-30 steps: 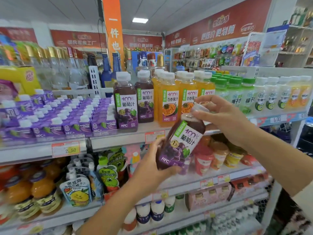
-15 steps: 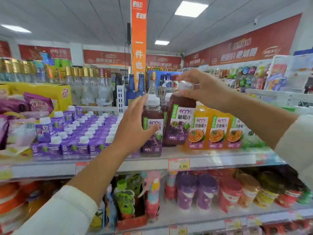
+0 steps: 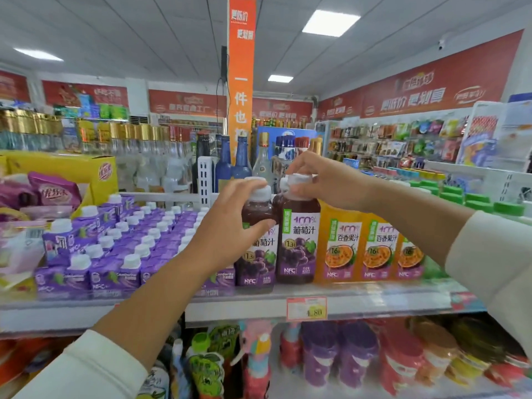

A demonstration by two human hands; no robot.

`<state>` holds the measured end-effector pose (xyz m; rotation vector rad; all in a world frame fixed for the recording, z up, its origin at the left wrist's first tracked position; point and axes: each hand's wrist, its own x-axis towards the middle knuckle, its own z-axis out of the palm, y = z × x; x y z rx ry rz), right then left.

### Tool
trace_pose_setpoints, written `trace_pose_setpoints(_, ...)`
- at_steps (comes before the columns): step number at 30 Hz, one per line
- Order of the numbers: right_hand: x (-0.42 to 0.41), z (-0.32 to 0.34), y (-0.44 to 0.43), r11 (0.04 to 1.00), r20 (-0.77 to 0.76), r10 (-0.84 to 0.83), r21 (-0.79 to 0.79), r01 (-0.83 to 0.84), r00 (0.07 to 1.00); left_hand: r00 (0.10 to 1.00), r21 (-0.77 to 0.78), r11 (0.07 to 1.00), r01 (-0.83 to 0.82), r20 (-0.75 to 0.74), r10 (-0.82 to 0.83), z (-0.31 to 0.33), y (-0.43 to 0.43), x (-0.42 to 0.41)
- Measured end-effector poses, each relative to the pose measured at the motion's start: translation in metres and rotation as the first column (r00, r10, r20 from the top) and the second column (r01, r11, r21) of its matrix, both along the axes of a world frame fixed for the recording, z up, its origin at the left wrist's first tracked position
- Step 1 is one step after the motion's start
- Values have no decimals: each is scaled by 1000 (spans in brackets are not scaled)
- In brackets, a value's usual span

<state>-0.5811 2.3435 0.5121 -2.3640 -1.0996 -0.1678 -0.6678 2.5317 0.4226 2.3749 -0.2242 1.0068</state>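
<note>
**Now: two hands, two grape bottles at the shelf's front edge**

Right, the right hand point(image 3: 325, 182) is over the top, fingertips pinching the white cap point(image 3: 300, 179) of the grape juice bottle point(image 3: 299, 246). That bottle stands upright near the front edge of the shelf point(image 3: 374, 295), just above the price tag point(image 3: 306, 309). Whether its base sits fully on the board, I cannot tell.

The left hand point(image 3: 227, 228) wraps the shoulder of the neighbouring bottle point(image 3: 256, 266), thumb across the label and fingers curled behind the neck. This one stands right at the front edge, touching its twin. Orange passion-fruit bottles point(image 3: 341, 246) stand just beside on the right, and purple cartons point(image 3: 115, 272) fill the left end of the shelf.

How will it handle? It looks full to the neck, so I judge it weighty for its size. It seems to be stiff plastic under a glossy label, so probably slippery. The cap pinch is fine for steering the bottle upright but poor for carrying it. A wrap round the waist or shoulder, as the left hand shows, is the safer hold. It's a tight row, too: one nudge could tip a neighbour off the front edge.
</note>
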Motion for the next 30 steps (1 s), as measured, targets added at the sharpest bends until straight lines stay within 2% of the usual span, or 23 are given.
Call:
trace_pose_setpoints(4, 5, 0, -1, 1000, 1, 19, -2, -19, 1000, 999, 34, 999, -33, -6, 34, 4, 3, 3)
trace_pose_setpoints(10, 7, -6, 2, 995, -24, 24, -93, -26, 999, 996, -16, 1000, -6, -93, 4, 8, 4, 4)
trace_pose_setpoints(13, 8, 4, 1, 983, 62, 50, -178, -38, 997, 992, -60, 998, -2, -127, -6, 12, 2, 6)
trace_pose_setpoints(19, 21, 43, 3, 966, 91, 18, -257, 6, 996, 987, -78, 997, 11, -162, -24, 27, 0, 12)
trace_pose_setpoints(24, 40, 44, 20, 964, -119, -29, -267, -4, 993, 979, -47, 999, -3, -203, -6, 26, 0, 12)
trace_pose_setpoints(30, 51, 36, 47, 948, -153, -126, -310, 74, 980, 971, -56, 998, 22, -238, -35, 29, 1, 6)
